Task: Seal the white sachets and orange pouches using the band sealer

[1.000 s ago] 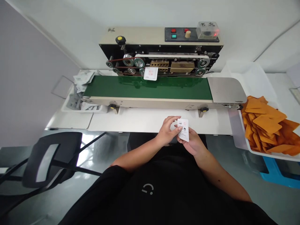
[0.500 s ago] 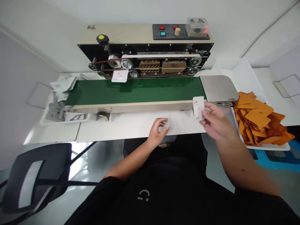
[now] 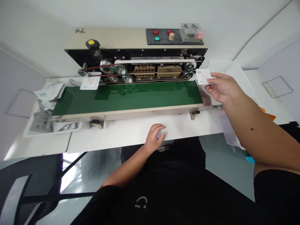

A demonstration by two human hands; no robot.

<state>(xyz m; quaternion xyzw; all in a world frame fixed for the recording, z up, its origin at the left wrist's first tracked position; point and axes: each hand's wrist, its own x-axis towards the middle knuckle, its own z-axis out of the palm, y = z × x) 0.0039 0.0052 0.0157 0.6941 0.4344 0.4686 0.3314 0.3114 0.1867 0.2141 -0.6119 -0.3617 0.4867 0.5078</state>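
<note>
My right hand (image 3: 220, 86) pinches a small white printed sachet (image 3: 202, 76) by its right edge. The sachet is held at the right-hand end of a band sealing machine (image 3: 112, 37), beside its right rollers. My left hand (image 3: 155, 137) rests at the front edge of the white table (image 3: 124, 132), fingers curled but apart, with nothing in it. Another white sachet (image 3: 90, 82) hangs at the machine's left rollers, above the green conveyor belt (image 3: 140, 97).
A white bin of finished-looking sachets (image 3: 50, 93) stands at the belt's left end. A translucent bin (image 3: 231, 131) on the right is partly behind my forearm, with an orange packet (image 3: 267, 115) showing. Control buttons (image 3: 156, 38) sit on top. A black chair (image 3: 30, 184) stands lower left.
My right hand has carried its sachet up and right, from in front of the belt to the machine's right end. The other sachet has travelled left along the rollers. My left hand stays nearly still.
</note>
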